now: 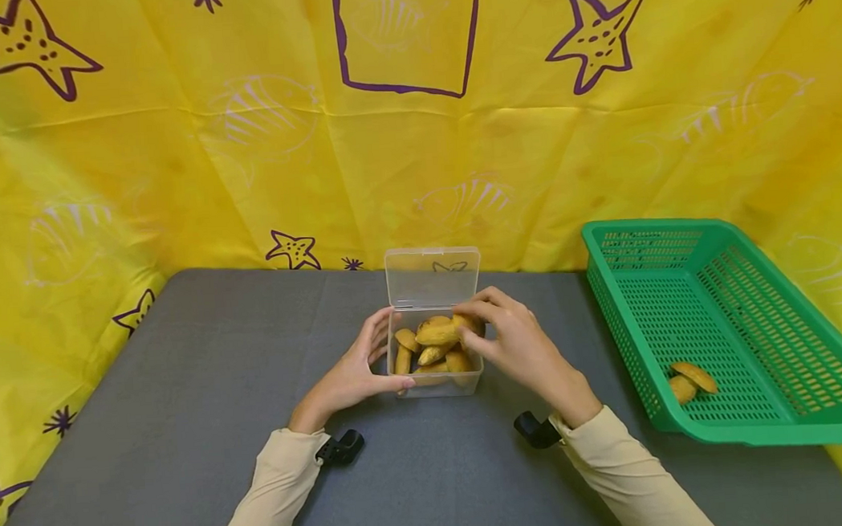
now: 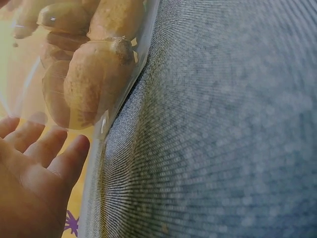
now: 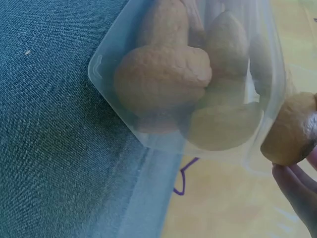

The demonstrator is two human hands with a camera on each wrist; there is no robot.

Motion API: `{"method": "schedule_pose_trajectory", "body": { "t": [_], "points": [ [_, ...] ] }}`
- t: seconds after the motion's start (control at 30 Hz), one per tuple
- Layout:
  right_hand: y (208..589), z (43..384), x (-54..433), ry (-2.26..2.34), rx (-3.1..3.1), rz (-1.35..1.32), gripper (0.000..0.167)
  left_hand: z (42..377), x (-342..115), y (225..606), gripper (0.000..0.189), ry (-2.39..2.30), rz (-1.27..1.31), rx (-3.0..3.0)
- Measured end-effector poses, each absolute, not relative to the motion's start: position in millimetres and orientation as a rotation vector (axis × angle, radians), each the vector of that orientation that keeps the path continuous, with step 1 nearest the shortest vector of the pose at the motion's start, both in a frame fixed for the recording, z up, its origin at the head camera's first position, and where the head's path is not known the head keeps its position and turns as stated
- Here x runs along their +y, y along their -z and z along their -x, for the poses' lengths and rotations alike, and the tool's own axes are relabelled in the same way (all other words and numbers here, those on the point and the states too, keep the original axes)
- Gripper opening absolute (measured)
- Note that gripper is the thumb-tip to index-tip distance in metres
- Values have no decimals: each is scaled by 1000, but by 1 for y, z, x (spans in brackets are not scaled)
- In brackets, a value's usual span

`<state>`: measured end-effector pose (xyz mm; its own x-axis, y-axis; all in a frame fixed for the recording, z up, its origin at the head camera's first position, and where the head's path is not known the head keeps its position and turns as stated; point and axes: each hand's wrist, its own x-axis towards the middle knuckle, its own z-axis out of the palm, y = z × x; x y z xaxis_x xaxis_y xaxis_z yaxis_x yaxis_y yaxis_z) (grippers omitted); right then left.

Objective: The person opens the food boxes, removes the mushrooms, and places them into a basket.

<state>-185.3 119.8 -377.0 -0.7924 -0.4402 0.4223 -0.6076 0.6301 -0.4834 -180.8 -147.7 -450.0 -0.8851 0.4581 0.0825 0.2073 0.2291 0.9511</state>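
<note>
A clear plastic box (image 1: 436,387) with its hinged lid (image 1: 432,278) raised stands on the table. Several brown-yellow mushrooms (image 1: 402,357) lie in it, seen through its wall in both wrist views. My left hand (image 1: 351,372) holds the box at its left side, thumb at the front rim and fingers along the side wall. Over the box's right edge, my right hand (image 1: 516,342) pinches a mushroom (image 3: 292,129) between thumb and fingers. Part of that mushroom is hidden by the fingers in the head view.
To the right stands a green plastic basket (image 1: 706,434) with a mushroom (image 1: 692,379) in its near left part. Everything rests on a dark grey tabletop (image 1: 252,346). Behind the table hangs a yellow cloth (image 1: 501,153) with purple starfish and pale fish drawings.
</note>
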Motion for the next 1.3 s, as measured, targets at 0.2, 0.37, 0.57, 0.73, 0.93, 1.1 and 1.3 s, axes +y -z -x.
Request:
{"method": "schedule_pose_trajectory", "body": {
  "t": [0.2, 0.37, 0.57, 0.73, 0.93, 1.1, 1.3],
  "points": [
    [381, 187, 118, -929, -2618, -854, 29, 181, -148, 451, 108, -1710, -611, 2285],
    [384, 188, 117, -953, -2649, -866, 44, 181, -148, 450, 107, -1711, -608, 2284],
    [386, 188, 116, -976, -2625, -860, 45, 181, -148, 449, 108, -1710, -602, 2282],
    [384, 186, 119, -978, -2599, -838, 44, 180, -147, 448, 107, -1709, -599, 2279],
    [379, 182, 131, -963, -2581, -814, 44, 179, -147, 449, 108, -1709, -598, 2278],
    [378, 178, 147, -927, -2550, -779, 44, 179, -147, 450, 109, -1708, -603, 2280],
    [375, 175, 166, -877, -2495, -755, 47, 180, -148, 451, 107, -1712, -601, 2288]
  ]
}}
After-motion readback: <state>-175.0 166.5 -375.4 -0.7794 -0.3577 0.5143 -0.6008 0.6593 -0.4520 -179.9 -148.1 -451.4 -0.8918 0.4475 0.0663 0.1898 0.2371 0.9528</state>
